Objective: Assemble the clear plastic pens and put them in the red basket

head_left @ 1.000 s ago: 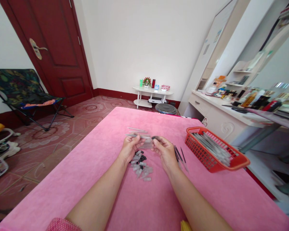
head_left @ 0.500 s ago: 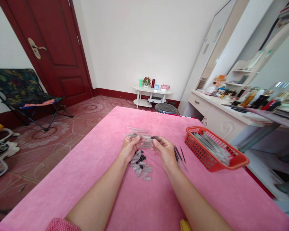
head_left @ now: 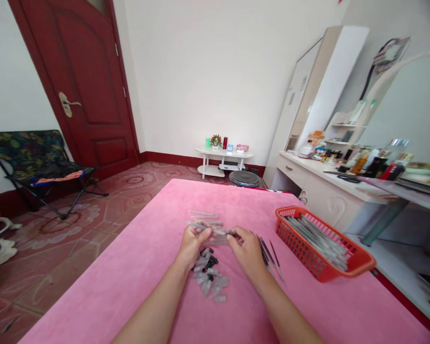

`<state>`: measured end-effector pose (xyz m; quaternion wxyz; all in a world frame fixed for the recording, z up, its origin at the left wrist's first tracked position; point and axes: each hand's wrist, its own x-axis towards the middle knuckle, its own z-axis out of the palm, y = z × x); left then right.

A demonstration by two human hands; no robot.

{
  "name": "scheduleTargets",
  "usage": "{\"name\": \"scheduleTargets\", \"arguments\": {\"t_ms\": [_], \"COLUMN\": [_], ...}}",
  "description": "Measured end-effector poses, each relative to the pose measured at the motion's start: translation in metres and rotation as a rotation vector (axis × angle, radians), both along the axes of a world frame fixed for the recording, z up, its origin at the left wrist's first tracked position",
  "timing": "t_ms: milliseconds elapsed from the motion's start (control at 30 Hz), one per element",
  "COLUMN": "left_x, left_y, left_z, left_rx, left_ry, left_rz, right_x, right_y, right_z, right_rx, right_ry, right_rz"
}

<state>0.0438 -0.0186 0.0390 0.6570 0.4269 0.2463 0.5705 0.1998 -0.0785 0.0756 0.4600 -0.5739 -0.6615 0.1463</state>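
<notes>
My left hand [head_left: 193, 242] is closed around a slim, greyish pen [head_left: 218, 231], held almost level above the pink cloth. At the pen's dark right end, my right hand [head_left: 246, 247] pinches with thumb and fingers; the exact part in that pinch is blurred. Below and between my hands lies a heap of small clear and black pen caps [head_left: 208, 274]. Several grey pen barrels [head_left: 204, 215] rest on the cloth just beyond my fingers. To the right of my right hand are thin black sticks [head_left: 267, 251], like pen refills.
A red plastic basket [head_left: 301, 254] full of grey pens stands on the right of the pink-covered table [head_left: 136, 282]. Beyond that side is a white dresser [head_left: 308, 179] crowded with bottles. A folding chair [head_left: 39, 165] stands on the left by the red door [head_left: 93, 91].
The head view has tilted up, so the table and hands sit lower in the picture. Both hands remain together at the pen, which now slants slightly down to the right.
</notes>
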Motion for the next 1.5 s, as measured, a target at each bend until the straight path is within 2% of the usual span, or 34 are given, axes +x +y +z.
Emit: {"name": "scheduleTargets", "arguments": {"t_ms": [100, 233, 333, 467, 600, 800, 967, 1100, 1300, 1500], "left_x": [0.001, 0.003, 0.003, 0.004, 0.005, 0.005, 0.006, 0.005, 0.005, 0.003], "left_y": [-0.001, -0.003, -0.002, -0.001, -0.004, -0.005, -0.005, -0.005, -0.004, -0.002], "left_z": [0.0, 0.0, -0.002, -0.002, 0.002, 0.004, 0.002, 0.001, 0.002, 0.0], "left_rx": [-0.006, -0.032, -0.06, -0.065, -0.076, -0.084, -0.06, -0.06, -0.076, -0.084], "left_ry": [-0.017, -0.028, -0.044, -0.041, -0.032, -0.038, -0.014, -0.02, -0.026, -0.03], "left_rz": [-0.012, -0.034, -0.003, 0.029, 0.019, 0.045, 0.017, 0.035, 0.031, 0.045], "right_x": [0.0, -0.002, -0.004, -0.005, -0.003, 0.0, 0.002, 0.002, 0.001, 0.0], "right_y": [0.0, 0.005, 0.006, 0.003, 0.002, 0.005, 0.007, 0.007, 0.006, 0.006], "right_z": [-0.002, -0.01, -0.011, -0.007, -0.005, -0.005, -0.007, -0.007, -0.005, -0.007], "right_rx": [-0.005, -0.114, -0.124, -0.052, -0.099, -0.048, -0.111, -0.084, -0.127, -0.105], "right_ry": [-0.034, 0.128, 0.188, 0.153, 0.06, 0.118, 0.057, 0.122, 0.092, 0.121], "right_rz": [-0.003, 0.049, 0.048, 0.055, -0.008, 0.001, -0.048, 0.005, 0.047, 0.095]}}
